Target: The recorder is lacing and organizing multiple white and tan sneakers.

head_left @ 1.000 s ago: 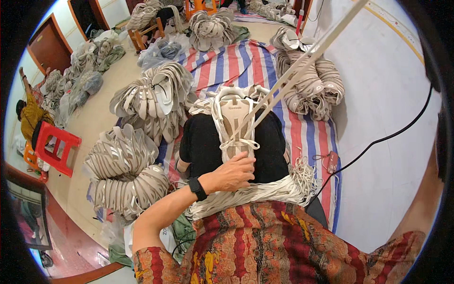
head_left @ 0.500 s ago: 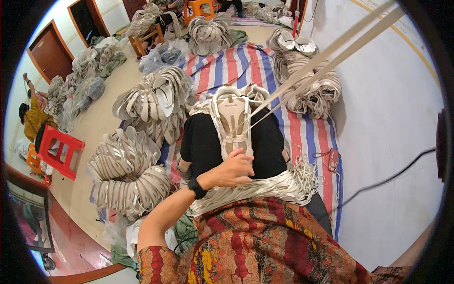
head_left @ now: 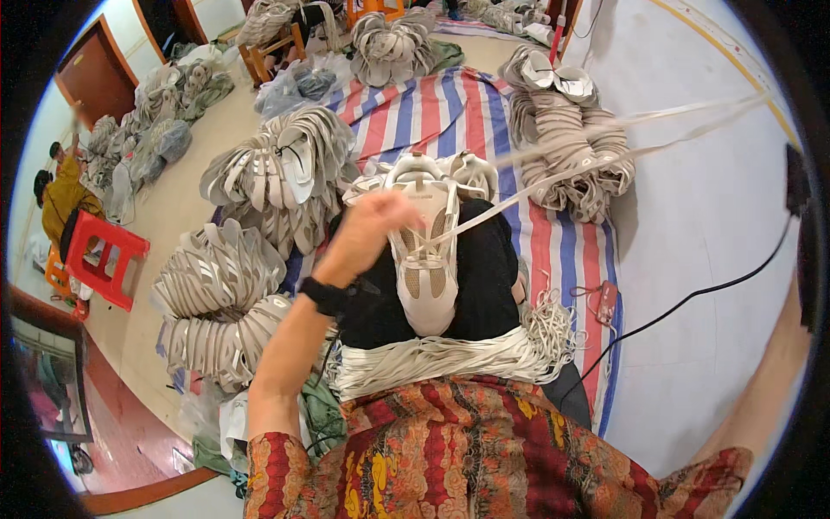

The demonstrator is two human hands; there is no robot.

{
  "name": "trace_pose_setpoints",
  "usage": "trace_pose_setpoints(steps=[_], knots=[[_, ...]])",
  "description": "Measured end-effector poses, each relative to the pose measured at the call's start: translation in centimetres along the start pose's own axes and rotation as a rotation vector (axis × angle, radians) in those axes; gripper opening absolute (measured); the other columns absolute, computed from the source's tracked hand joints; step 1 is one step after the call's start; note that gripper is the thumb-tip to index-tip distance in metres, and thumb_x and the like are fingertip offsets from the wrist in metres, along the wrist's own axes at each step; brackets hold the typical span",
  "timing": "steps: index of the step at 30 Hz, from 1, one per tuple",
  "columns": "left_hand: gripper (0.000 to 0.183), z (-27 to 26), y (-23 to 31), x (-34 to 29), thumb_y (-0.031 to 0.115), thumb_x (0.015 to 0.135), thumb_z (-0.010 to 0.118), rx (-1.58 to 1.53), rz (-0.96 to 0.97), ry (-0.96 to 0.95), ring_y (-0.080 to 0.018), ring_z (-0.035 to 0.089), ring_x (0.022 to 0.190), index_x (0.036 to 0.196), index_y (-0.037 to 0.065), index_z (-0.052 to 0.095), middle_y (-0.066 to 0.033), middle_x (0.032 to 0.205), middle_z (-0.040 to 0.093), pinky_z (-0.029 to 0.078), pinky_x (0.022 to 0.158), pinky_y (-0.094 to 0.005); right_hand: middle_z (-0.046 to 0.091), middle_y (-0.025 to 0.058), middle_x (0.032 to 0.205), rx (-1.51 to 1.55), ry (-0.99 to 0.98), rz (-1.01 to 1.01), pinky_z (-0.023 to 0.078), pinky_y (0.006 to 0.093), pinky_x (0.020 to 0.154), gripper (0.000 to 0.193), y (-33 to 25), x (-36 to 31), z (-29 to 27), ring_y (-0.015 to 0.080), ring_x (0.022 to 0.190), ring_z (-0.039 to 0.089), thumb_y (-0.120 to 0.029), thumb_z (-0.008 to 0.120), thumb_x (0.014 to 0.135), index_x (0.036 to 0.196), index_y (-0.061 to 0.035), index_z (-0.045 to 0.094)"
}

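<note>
A red stool [head_left: 79, 251] stands on the floor, left of the striped sheet [head_left: 424, 108]. Fanned stacks of pale shoe uppers [head_left: 259, 164] line the sheet's left edge. The left hand [head_left: 380, 221], blurred, is positioned over the left side of a beige shoe upper [head_left: 424, 294]; whether its fingers are apart or together cannot be determined. The shoe upper lies across the black-trousered lap [head_left: 486, 264], toe toward the wearer, in front of a bundle of white laces [head_left: 432, 359]. A lace [head_left: 484, 216] runs taut from its eyelets toward the upper right. Further stacked uppers [head_left: 566, 143] and a small red item [head_left: 608, 303] occupy the sheet's right edge. The right forearm [head_left: 761, 389] extends up the far right; its hand is outside the view.
</note>
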State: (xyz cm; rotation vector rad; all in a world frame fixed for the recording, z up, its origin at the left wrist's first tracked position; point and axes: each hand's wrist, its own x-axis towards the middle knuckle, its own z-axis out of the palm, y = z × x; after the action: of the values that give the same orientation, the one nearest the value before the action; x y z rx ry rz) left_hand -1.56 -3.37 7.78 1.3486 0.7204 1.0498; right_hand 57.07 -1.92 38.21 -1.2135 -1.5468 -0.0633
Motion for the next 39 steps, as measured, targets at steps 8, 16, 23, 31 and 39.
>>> trace_pose_setpoints(steps=[8, 16, 23, 31, 39], knots=[[0.046, -18.6, 1.8, -4.5, 0.031, 0.091, 0.047, -0.988, 0.292, 0.355, -0.0109, 0.029, 0.044, 0.053, 0.015, 0.027, 0.0025, 0.047, 0.024, 0.041, 0.059, -0.0311, 0.047, 0.0085, 0.056, -0.503, -0.230, 0.290, 0.036, 0.0351, 0.046, 0.018, 16.9, -19.7, 13.9, 0.0199, 0.050, 0.046, -0.018, 0.049, 0.081, 0.080, -0.0027, 0.059], [0.037, -23.7, -6.0, -13.7, 0.032, 0.087, 0.056, -0.201, -0.262, 1.037, -0.0178, 0.048, 0.049, 0.063, 0.006, 0.047, -0.0038, 0.052, 0.045, 0.043, 0.056, -0.0351, 0.054, 0.0152, 0.102, 0.232, -0.703, -0.253, 0.048, 0.0361, 0.076, 0.043, -4.9, -34.1, 35.7, 0.0308, 0.092, 0.057, -0.010, 0.068, 0.069, 0.107, -0.0041, 0.050], [0.020, -12.2, -5.5, -8.2, 0.019, 0.077, 0.064, 1.069, -0.212, 0.683, -0.0198, 0.059, 0.060, 0.085, 0.000, 0.061, -0.0128, 0.067, 0.061, 0.045, 0.055, -0.0315, 0.049, 0.0057, 0.074, -0.103, -0.854, -0.533, 0.045, 0.0346, 0.045, 0.032, -9.7, -33.5, 37.1, 0.0260, 0.053, 0.055, -0.009, 0.055, 0.074, 0.106, -0.0071, 0.047], [0.035, -3.4, -4.6, -2.7, 0.031, 0.088, 0.048, 1.153, 0.023, -0.015, -0.0187, 0.057, 0.065, 0.078, 0.000, 0.061, -0.0108, 0.069, 0.061, 0.044, 0.061, -0.0307, 0.053, 0.0000, 0.056, 0.398, -1.145, 0.199, 0.041, 0.0304, 0.051, 0.020, -9.4, -30.1, 39.6, 0.0138, 0.052, 0.052, -0.019, 0.057, 0.083, 0.076, -0.0010, 0.058], [0.038, -4.3, -4.5, -2.2, 0.031, 0.085, 0.054, 0.652, -0.242, -0.024, -0.0144, 0.045, 0.050, 0.063, 0.001, 0.057, -0.0043, 0.055, 0.050, 0.036, 0.049, -0.0302, 0.043, -0.0070, 0.057, 0.709, -1.189, 0.691, 0.023, 0.0197, 0.040, 0.026, -9.0, -30.2, 39.0, 0.0015, 0.047, 0.031, -0.025, 0.052, 0.087, 0.072, -0.0053, 0.060]])
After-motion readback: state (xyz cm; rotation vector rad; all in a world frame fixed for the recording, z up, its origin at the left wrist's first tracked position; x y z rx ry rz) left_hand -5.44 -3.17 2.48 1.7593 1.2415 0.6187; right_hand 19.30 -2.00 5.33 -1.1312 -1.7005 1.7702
